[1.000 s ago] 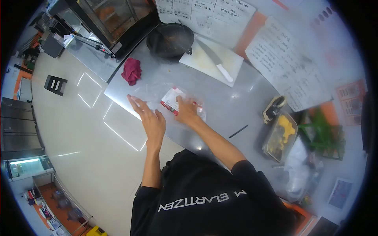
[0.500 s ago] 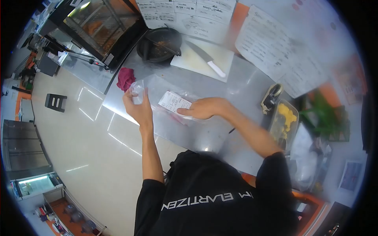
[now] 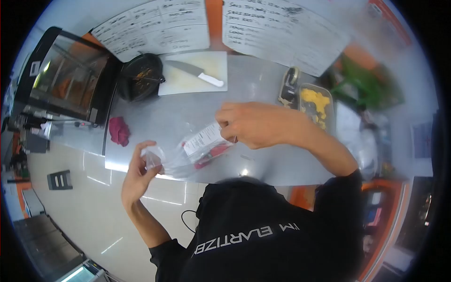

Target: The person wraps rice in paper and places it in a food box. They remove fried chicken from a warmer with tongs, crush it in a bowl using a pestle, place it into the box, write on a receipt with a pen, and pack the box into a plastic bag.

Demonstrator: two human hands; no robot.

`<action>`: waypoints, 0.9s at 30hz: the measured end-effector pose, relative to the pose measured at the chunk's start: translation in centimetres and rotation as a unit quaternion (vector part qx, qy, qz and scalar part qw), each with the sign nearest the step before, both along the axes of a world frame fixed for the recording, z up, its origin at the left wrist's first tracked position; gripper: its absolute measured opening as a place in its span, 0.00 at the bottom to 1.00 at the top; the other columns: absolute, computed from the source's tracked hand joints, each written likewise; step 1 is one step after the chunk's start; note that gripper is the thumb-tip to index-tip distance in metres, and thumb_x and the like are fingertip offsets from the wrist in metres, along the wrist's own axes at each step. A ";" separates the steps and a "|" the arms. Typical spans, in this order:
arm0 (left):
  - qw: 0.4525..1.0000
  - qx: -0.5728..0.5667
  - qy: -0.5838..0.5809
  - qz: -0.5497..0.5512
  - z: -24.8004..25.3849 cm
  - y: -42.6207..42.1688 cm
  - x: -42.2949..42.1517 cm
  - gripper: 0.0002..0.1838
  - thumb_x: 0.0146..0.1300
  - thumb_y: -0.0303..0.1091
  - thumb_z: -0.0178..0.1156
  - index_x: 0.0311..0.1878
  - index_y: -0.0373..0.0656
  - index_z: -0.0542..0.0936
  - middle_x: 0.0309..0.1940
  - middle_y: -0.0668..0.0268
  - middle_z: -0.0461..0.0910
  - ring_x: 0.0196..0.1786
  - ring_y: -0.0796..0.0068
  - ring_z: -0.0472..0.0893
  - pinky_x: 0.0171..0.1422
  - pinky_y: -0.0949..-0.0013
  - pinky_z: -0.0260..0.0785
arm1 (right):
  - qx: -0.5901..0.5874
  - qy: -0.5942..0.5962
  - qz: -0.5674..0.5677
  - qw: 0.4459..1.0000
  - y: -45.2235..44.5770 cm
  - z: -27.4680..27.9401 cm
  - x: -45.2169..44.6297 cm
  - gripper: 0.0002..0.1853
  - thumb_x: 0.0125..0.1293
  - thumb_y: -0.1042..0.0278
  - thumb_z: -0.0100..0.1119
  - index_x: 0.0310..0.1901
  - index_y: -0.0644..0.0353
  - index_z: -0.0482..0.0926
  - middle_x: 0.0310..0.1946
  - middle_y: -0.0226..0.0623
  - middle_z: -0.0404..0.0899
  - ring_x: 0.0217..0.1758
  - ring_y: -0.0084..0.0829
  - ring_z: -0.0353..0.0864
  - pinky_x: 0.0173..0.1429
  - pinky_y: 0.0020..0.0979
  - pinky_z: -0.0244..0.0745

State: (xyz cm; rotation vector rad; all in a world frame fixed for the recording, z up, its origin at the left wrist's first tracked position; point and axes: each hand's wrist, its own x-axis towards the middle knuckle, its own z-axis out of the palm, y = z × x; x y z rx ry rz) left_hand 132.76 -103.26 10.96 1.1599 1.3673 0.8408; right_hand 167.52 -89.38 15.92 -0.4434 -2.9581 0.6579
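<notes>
Over the steel table's front left part, my left hand (image 3: 138, 174) grips one end of a clear plastic bag (image 3: 176, 161). Closed on the bag's other end is my right hand (image 3: 251, 124), its fingers curled by the edge of a white printed label (image 3: 202, 140). The label lies on a red and clear packet (image 3: 213, 152) inside or under the plastic; which one I cannot tell. The bag is stretched between both hands, slightly tilted. A crumpled dark red cloth (image 3: 119, 131) lies to the left, beyond my left hand.
At the back are a dark stone mortar (image 3: 141, 75) and a white cutting board (image 3: 178, 84) bearing a knife (image 3: 202, 76). A tape dispenser (image 3: 289, 87) and a tub with yellow pieces (image 3: 315, 102) stand at the right. A glass display case (image 3: 68, 77) is at the left.
The view has turned, shifting the table's items leftward. My left hand has drawn the bag's end out, away from my right hand, and the labelled packet is now tilted.
</notes>
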 end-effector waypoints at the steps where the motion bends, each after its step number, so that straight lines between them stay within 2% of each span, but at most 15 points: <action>1: 1.000 -0.003 -0.013 -0.025 -0.2 -0.4 0.6 0.38 0.61 0.16 0.68 0.74 0.44 0.67 0.46 0.65 0.80 0.46 0.72 0.82 0.49 0.68 0.77 | -0.018 -0.018 -0.020 0.999 -0.5 -0.5 0.7 0.06 0.54 0.84 0.63 0.33 0.63 0.82 0.41 0.37 0.76 0.51 0.41 0.78 0.52 0.42 0.78; 3: 0.997 -0.010 -0.038 -0.069 -0.9 -1.4 1.3 0.45 0.58 0.15 0.73 0.77 0.44 0.65 0.53 0.62 0.79 0.51 0.68 0.84 0.55 0.64 0.81 | -0.038 -0.022 -0.042 0.998 -0.8 -1.5 1.8 0.07 0.53 0.84 0.63 0.33 0.63 0.82 0.43 0.37 0.76 0.52 0.41 0.78 0.52 0.42 0.79; 4: 0.997 -0.061 0.022 -0.052 -0.2 -1.9 1.5 0.60 0.47 0.20 0.84 0.82 0.43 0.59 0.64 0.56 0.74 0.62 0.59 0.82 0.68 0.52 0.80 | -0.040 -0.008 -0.048 0.998 -1.0 -2.0 2.5 0.07 0.53 0.84 0.64 0.33 0.63 0.83 0.45 0.37 0.77 0.54 0.40 0.79 0.52 0.41 0.79; 7: 0.954 0.005 0.296 0.057 -0.4 -2.5 2.8 0.73 0.34 0.29 0.92 0.83 0.39 0.54 0.71 0.51 0.70 0.70 0.51 0.76 0.75 0.44 0.74 | -0.056 0.073 -0.088 0.992 -2.1 -3.6 5.2 0.19 0.53 0.81 0.68 0.49 0.61 0.84 0.55 0.38 0.79 0.64 0.40 0.78 0.60 0.40 0.80; 8: 0.920 0.122 0.373 -0.006 -5.9 -2.7 0.8 0.85 0.23 0.35 0.94 0.86 0.41 0.46 0.79 0.47 0.58 0.79 0.45 0.64 0.81 0.47 0.67 | -0.058 0.107 -0.106 0.987 -2.3 -4.0 6.3 0.26 0.53 0.80 0.71 0.56 0.60 0.84 0.59 0.38 0.80 0.68 0.40 0.78 0.64 0.40 0.80; 11: 0.952 0.195 0.222 -0.079 -17.8 -2.5 3.8 0.87 0.26 0.37 0.94 0.87 0.41 0.41 0.81 0.47 0.56 0.83 0.46 0.59 0.85 0.51 0.61 | -0.217 0.237 -0.247 0.914 -4.1 -8.4 9.2 0.29 0.58 0.71 0.73 0.63 0.64 0.82 0.73 0.51 0.69 0.79 0.47 0.67 0.78 0.44 0.66; 13: 0.973 0.169 0.146 -0.066 -19.3 -1.6 7.7 0.79 0.39 0.36 0.90 0.87 0.41 0.42 0.78 0.48 0.62 0.80 0.50 0.65 0.84 0.52 0.63 | -0.246 0.210 -0.300 0.897 -5.4 -15.8 9.1 0.38 0.56 0.66 0.77 0.70 0.65 0.78 0.79 0.56 0.62 0.83 0.49 0.61 0.85 0.46 0.56; 15: 0.995 0.012 -0.095 0.024 -18.8 -0.1 11.0 0.66 0.53 0.37 0.85 0.86 0.39 0.48 0.72 0.48 0.70 0.74 0.54 0.73 0.80 0.52 0.68 | -0.313 0.154 -0.294 0.890 -6.8 -23.2 7.0 0.41 0.56 0.65 0.78 0.72 0.65 0.74 0.78 0.57 0.64 0.82 0.49 0.63 0.86 0.50 0.52; 17: 0.977 0.190 0.060 -0.076 -27.8 0.2 9.9 0.48 0.63 0.37 0.75 0.81 0.36 0.60 0.65 0.49 0.76 0.66 0.58 0.78 0.71 0.52 0.72 | -0.383 0.202 -0.271 0.860 -7.8 -29.3 2.5 0.34 0.61 0.64 0.75 0.68 0.65 0.76 0.69 0.54 0.74 0.74 0.49 0.72 0.81 0.55 0.56; 20: 0.974 0.197 0.114 -0.011 -30.0 1.1 12.2 0.29 0.69 0.38 0.68 0.68 0.33 0.74 0.56 0.51 0.80 0.57 0.59 0.81 0.62 0.53 0.75 | 0.092 0.236 -0.386 0.887 -10.7 -33.7 -3.4 0.20 0.67 0.66 0.69 0.59 0.60 0.80 0.58 0.44 0.82 0.61 0.47 0.79 0.72 0.53 0.61; 21: 0.982 0.154 0.102 0.043 -29.6 1.3 14.2 0.25 0.69 0.39 0.66 0.63 0.32 0.78 0.54 0.51 0.81 0.54 0.59 0.82 0.59 0.53 0.74 | -0.036 0.271 -0.433 0.859 -10.8 -34.3 -4.2 0.21 0.67 0.66 0.69 0.60 0.58 0.80 0.58 0.43 0.82 0.61 0.46 0.80 0.73 0.51 0.61; 22: 0.967 0.211 0.063 0.127 -29.8 1.9 15.9 0.14 0.68 0.38 0.64 0.45 0.38 0.75 0.32 0.54 0.79 0.40 0.53 0.79 0.52 0.53 0.69 | -0.163 0.305 -0.470 0.812 -10.8 -34.7 -4.7 0.22 0.67 0.66 0.68 0.62 0.57 0.80 0.59 0.42 0.82 0.61 0.46 0.80 0.73 0.48 0.61; 23: 0.967 0.215 0.080 0.109 -29.6 2.4 16.2 0.15 0.68 0.38 0.65 0.47 0.38 0.75 0.36 0.53 0.80 0.42 0.51 0.79 0.53 0.51 0.69 | -0.286 0.337 -0.497 0.746 -10.7 -35.1 -4.6 0.23 0.67 0.65 0.68 0.63 0.55 0.79 0.60 0.41 0.82 0.61 0.45 0.80 0.74 0.46 0.61; 25: 0.966 0.219 0.115 0.076 -28.9 2.0 16.6 0.17 0.67 0.39 0.66 0.50 0.37 0.75 0.43 0.50 0.80 0.46 0.48 0.78 0.56 0.49 0.68 | -0.248 0.305 -0.424 0.816 -11.3 -34.1 -2.5 0.27 0.66 0.60 0.70 0.65 0.57 0.77 0.59 0.43 0.82 0.62 0.46 0.79 0.74 0.45 0.62; 27: 0.946 0.255 0.189 0.072 -28.8 1.8 17.5 0.32 0.68 0.37 0.67 0.70 0.37 0.66 0.60 0.51 0.75 0.59 0.56 0.77 0.66 0.54 0.69 | -0.291 0.273 -0.361 0.843 -10.4 -32.2 -0.9 0.32 0.64 0.55 0.72 0.66 0.58 0.75 0.57 0.44 0.81 0.64 0.47 0.78 0.74 0.44 0.63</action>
